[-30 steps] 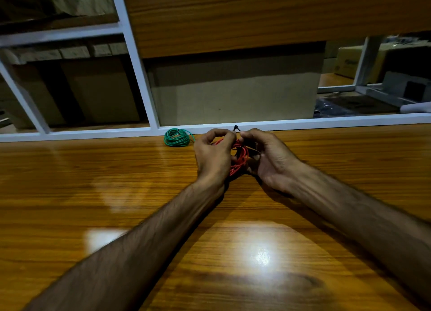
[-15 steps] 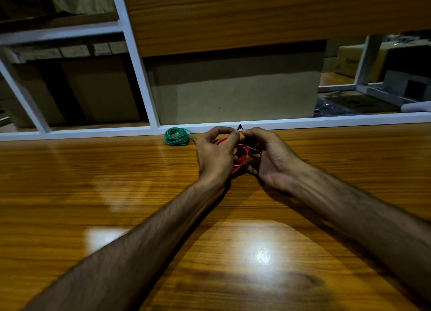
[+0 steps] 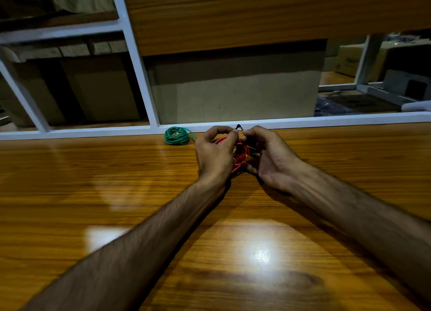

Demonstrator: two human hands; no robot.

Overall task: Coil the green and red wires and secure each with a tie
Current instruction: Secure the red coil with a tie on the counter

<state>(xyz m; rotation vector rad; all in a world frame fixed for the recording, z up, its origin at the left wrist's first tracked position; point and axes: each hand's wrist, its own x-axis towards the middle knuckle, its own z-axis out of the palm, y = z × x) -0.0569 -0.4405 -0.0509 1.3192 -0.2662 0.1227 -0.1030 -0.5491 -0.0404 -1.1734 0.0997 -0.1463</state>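
Head view: I am holding the coiled red wire bundle upright just above the glossy wooden table, my left hand and right hand both pinching the thin black tie at its top. I should be cinching it snug while keeping the loops gathered. The tied-looking green wire coil is lying nearby to the left.

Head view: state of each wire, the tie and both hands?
green wire: coiled, lying on the table, untouched
red wire: coiled, held between both hands
tie: black, pinched at the coil's top
left hand: grips red wire
right hand: grips red wire
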